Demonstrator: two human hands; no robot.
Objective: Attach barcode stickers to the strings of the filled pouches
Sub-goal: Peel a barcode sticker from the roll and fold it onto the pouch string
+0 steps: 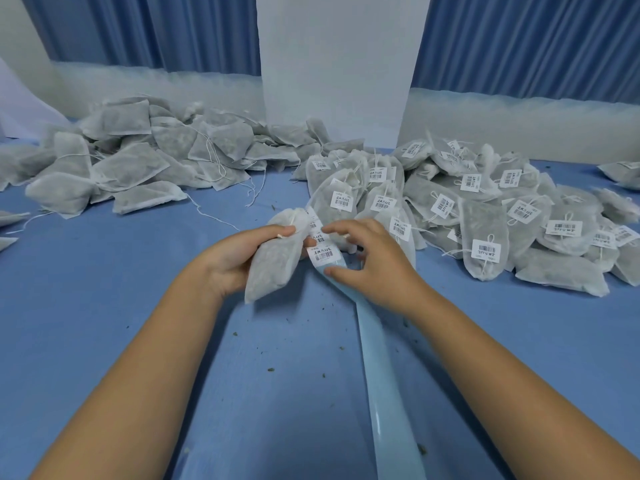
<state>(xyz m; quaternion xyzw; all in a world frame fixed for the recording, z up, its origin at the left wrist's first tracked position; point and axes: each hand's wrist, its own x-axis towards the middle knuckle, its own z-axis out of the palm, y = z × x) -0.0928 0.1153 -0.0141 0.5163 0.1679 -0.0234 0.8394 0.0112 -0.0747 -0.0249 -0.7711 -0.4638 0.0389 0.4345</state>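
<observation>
Left hand (235,261): gripped one filled pouch (273,268), centre frame, string end raised, likely for tagging.
Right hand (375,268): pinched the sticker strip (323,254) beside it, probably to peel a label.
Piles: untagged pouches (138,164) upper left, tagged pouches (485,216) right, kept apart.
Surface: blue tabletop (104,323), crumb-strewn.
Room: blue curtains (519,39) behind.

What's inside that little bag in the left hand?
Through the thin white cloth of the bag a dark, loose filling shows faintly. What it is cannot be told; the left hand covers part.

Left hand (235,259) grips a pouch (272,271) (right hand (375,263) pinches sticker strip (378,362)).
</observation>
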